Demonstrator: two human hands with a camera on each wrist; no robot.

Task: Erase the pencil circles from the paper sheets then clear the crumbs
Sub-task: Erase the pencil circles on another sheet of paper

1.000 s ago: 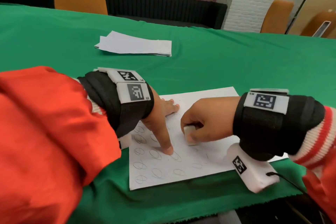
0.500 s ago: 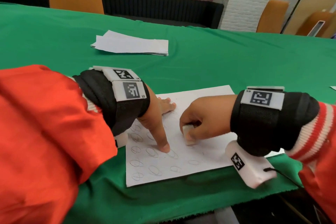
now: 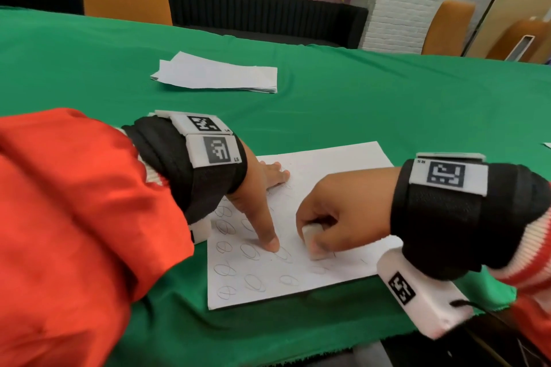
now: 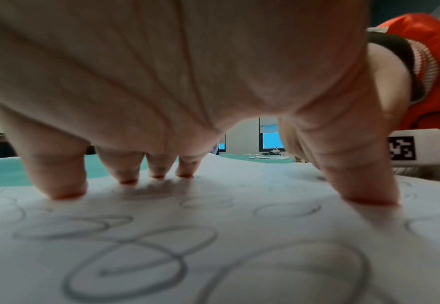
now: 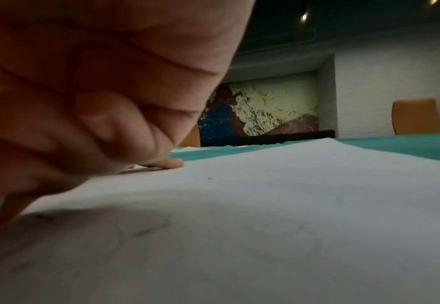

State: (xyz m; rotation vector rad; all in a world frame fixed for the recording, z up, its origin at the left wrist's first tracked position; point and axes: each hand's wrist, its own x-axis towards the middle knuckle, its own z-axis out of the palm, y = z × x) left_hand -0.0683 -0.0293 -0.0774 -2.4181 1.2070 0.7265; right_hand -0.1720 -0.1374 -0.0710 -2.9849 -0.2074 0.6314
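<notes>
Paper this thin will handle as light, limp and easy to crease, so rubbing it would likely drag or buckle it unless it is pinned flat close to the rubbing spot; holding it by pressure from above looks wiser than lifting an edge. The sheet point(image 3: 322, 176) lies near the front edge of the green tabletop point(image 3: 357, 98), its near-left part covered with pencil circles point(image 3: 250, 252), while its right part shows only faint traces. The eraser point(image 3: 311, 243) is a small pale block, probably firm but slightly yielding, best gripped low on its sides so one end can bear down.

The left hand point(image 3: 262, 197) is spread wide with straight fingers, and its fingertips point(image 4: 65, 191) and thumb press on the sheet among the circles; it grasps nothing. The right hand point(image 3: 337, 217) is curled tightly round the eraser, whose lower end touches the paper just right of the left thumb, beside a circle not yet removed. No crumbs can be made out with certainty.

A stack of further sheets point(image 3: 217, 74) rests well apart, toward the far side of the tabletop.
</notes>
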